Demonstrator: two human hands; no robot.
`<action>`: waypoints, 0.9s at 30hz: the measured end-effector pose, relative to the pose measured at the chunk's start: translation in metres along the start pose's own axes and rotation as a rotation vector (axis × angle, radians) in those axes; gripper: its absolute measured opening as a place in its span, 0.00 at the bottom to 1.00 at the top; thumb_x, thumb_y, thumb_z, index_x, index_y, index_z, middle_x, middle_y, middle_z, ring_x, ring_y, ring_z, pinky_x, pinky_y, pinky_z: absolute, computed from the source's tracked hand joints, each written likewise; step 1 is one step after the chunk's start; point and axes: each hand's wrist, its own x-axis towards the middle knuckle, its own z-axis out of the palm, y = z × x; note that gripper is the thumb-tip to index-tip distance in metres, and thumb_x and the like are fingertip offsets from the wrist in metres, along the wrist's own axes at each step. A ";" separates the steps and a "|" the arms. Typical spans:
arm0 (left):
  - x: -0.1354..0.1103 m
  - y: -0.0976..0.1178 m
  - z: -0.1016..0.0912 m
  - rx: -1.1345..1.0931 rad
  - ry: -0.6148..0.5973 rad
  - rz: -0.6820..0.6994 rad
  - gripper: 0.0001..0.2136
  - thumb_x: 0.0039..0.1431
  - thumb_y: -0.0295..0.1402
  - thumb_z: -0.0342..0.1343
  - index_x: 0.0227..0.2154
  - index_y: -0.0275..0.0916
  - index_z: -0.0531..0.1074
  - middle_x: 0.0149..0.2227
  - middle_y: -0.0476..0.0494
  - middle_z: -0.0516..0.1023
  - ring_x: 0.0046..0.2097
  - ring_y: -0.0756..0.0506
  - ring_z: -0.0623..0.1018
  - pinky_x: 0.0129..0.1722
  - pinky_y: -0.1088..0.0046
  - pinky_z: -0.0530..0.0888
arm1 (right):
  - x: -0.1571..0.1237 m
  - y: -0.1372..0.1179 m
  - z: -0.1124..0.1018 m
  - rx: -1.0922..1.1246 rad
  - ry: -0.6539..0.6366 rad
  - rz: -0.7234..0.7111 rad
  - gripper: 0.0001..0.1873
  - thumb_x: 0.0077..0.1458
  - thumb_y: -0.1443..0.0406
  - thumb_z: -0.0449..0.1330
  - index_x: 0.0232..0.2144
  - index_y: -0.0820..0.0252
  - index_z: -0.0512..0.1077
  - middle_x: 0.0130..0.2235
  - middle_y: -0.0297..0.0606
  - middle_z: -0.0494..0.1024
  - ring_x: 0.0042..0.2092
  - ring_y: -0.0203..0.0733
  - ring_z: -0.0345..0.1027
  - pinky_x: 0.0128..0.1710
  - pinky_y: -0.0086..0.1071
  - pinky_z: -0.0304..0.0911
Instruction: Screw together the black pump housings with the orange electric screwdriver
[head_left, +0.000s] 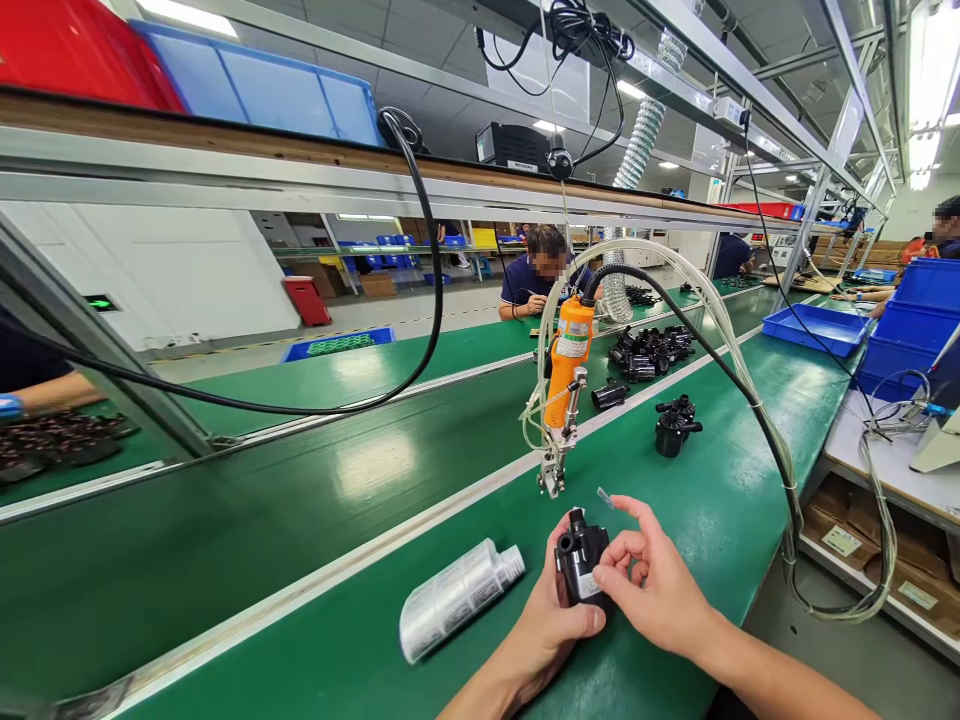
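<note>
My left hand (551,615) wraps round a black pump-like part (581,545) with short pipe stubs, its upper stub pointing up. A white label (589,585) is on the part's side. My right hand (652,575) touches that label with bent fingers, thumb close to the other fingertips. On its raised index fingertip clings another small label (605,498), apart from the part. Left of my hands, a roll of silvery label sheet (457,600) lies on the green bench (337,660). An orange power screwdriver (570,355) hangs upright just beyond the part.
Another black part (675,428) stands to the right, with a pile of black parts (651,350) behind. A blue tray (816,328) and stacked blue bins (919,310) are at the right. Hoses (750,390) arch down beside my right arm. A co-worker (536,270) sits opposite.
</note>
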 end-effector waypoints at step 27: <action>0.015 -0.022 -0.014 0.250 0.144 0.177 0.63 0.41 0.46 0.77 0.72 0.55 0.37 0.63 0.35 0.61 0.67 0.31 0.64 0.67 0.50 0.64 | 0.250 0.043 -0.039 0.052 0.490 0.294 0.20 0.70 0.57 0.64 0.58 0.61 0.72 0.55 0.45 0.77 0.50 0.48 0.77 0.48 0.45 0.78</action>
